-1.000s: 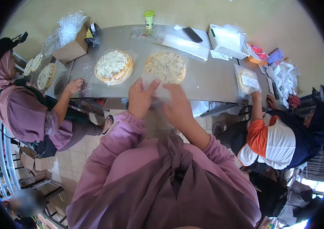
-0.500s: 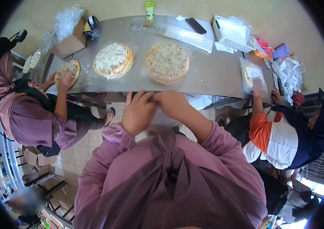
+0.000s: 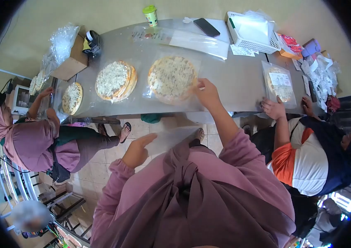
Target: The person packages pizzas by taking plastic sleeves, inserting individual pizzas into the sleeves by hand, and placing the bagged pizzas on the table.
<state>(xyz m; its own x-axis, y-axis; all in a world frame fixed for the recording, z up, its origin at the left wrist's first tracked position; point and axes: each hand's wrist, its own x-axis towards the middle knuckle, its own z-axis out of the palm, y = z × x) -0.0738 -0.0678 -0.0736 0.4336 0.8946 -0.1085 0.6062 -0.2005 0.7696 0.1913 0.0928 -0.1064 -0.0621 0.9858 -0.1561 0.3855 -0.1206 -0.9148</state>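
My left hand (image 3: 136,151), low in front of my body, is closed on the edge of a clear plastic bag (image 3: 171,138) that hangs below the table edge. Over the table, my right hand (image 3: 207,94) has its fingers pinched at the right edge of a stack of pizzas in clear plastic (image 3: 172,78). The topmost pizza there is covered with pale shredded topping. To the left of it stands another pizza stack (image 3: 115,81), with white topping. Part of the right fingers' grip is hidden by the hand.
A co-worker on the left stands by a single pizza (image 3: 72,98). On the right another person's hand (image 3: 274,108) is near a labelled bagged pizza (image 3: 279,81). Toward the back are flat plastic bags (image 3: 200,44), a phone (image 3: 207,27), a green-lidded cup (image 3: 150,16) and a white basket (image 3: 254,35).
My hands have parted: the right reached forward to the pizza stack, the left lowered with the plastic bag. The left co-worker's hands left the single pizza; the right person's hand drew back.
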